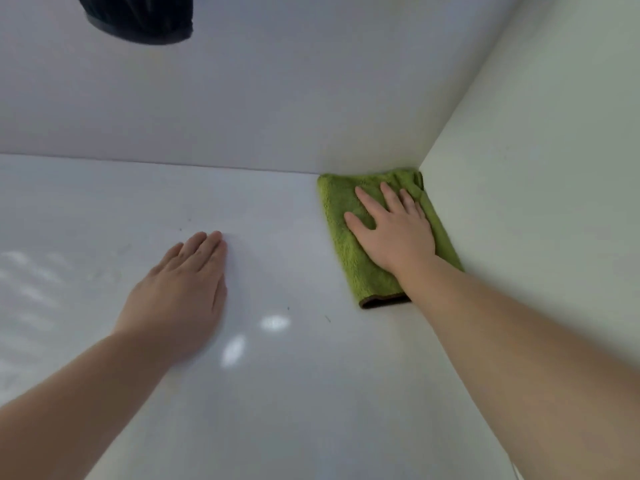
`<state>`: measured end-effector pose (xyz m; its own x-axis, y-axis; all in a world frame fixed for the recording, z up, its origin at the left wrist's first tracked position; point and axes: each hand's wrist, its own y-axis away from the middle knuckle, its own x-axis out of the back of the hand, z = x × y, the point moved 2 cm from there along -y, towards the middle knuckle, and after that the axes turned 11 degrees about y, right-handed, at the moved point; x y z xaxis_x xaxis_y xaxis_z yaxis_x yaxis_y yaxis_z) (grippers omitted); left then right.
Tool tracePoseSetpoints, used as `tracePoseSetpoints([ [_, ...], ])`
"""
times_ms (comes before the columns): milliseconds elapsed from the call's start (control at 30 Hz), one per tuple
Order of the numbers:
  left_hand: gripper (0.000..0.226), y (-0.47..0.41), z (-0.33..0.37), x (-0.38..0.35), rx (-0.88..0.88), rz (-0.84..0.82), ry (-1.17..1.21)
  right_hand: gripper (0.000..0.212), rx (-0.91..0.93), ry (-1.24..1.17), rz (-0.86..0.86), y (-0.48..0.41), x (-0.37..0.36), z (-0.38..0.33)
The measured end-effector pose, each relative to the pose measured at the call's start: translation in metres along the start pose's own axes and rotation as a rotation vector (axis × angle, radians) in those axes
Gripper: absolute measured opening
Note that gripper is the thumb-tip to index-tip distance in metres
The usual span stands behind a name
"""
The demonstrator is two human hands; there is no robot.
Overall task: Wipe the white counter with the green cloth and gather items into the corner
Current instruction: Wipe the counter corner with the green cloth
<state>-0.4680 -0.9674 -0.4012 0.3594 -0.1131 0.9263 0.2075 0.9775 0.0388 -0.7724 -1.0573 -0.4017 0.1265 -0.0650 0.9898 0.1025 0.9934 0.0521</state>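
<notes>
Now wiping | green cloth (337, 216) folded, tucked in counter corner, long axis along the right wall (540, 168) | my right hand (394, 230) flat on it, fingers straight | my left hand (183, 282) flat on white counter (104, 209), well apart leftward | next stroke likely pulls toward me

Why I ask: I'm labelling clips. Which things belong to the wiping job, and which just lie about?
Job: green cloth, white counter, right hand pressing the cloth, left hand flat on the counter.
Lying about: dark object at top left.
</notes>
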Motion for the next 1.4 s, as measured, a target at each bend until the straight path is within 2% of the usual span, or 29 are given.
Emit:
tracePoseSetpoints([
  [100, 0.06, 0.004, 0.012, 0.003, 0.022, -0.03, -0.117, 0.07, -0.018, -0.005, -0.021, 0.024, -0.001, -0.003],
  [267, 0.058, 0.032, 0.033, -0.005, 0.01, -0.077, -0.035, 0.07, -0.007, 0.002, 0.002, 0.092, -0.005, 0.002],
  [533, 0.057, 0.097, 0.054, -0.012, -0.049, -0.119, 0.062, 0.067, -0.04, 0.029, 0.019, 0.259, -0.009, 0.003],
  [700, 0.057, 0.155, 0.045, -0.008, -0.096, -0.183, 0.087, 0.06, -0.102, 0.007, -0.039, 0.357, -0.013, -0.031],
  [867, 0.057, 0.211, 0.026, 0.001, -0.148, -0.237, 0.084, 0.059, -0.142, -0.012, -0.073, 0.386, -0.004, -0.072],
  [1000, 0.05, 0.24, 0.029, 0.012, -0.199, -0.14, 0.317, 0.062, -0.156, -0.033, -0.172, 0.383, 0.006, -0.072],
  [1100, 0.041, 0.244, 0.05, 0.017, -0.073, -0.128, 0.56, 0.049, -0.202, -0.196, -0.118, 0.365, 0.023, -0.059],
  [1200, 0.044, 0.229, 0.074, 0.014, 0.086, -0.225, 0.65, 0.047, -0.255, -0.185, 0.012, 0.341, 0.039, -0.032],
  [1267, 0.046, 0.215, 0.084, 0.009, 0.19, -0.276, 0.673, 0.05, -0.325, -0.144, -0.048, 0.327, 0.042, -0.012],
  [1400, 0.02, 0.194, 0.099, 0.003, 0.322, -0.268, 0.684, 0.061, -0.389, -0.158, -0.264, 0.311, 0.034, 0.007],
])
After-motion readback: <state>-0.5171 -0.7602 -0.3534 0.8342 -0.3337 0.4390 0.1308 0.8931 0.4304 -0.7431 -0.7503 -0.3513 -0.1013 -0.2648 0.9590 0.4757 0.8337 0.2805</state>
